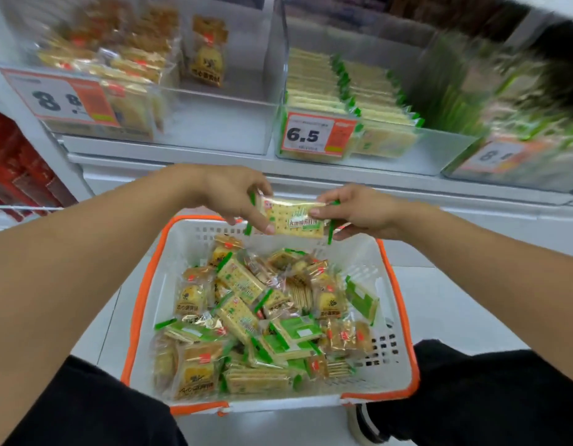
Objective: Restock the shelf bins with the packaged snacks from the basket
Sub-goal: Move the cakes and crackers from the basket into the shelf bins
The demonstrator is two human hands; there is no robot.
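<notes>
Right now my left hand (233,196) and my right hand (352,210) both pinch one cracker packet (293,218) by its short ends, held flat above the far rim of the basket (398,317). Below it, the basket holds a loose heap of snack packets (256,323). Up on the shelf, the middle bin (439,149) carries neat rows of what look like matching green-edged packets (343,88), behind a price tag (314,136) reading 6.5
</notes>
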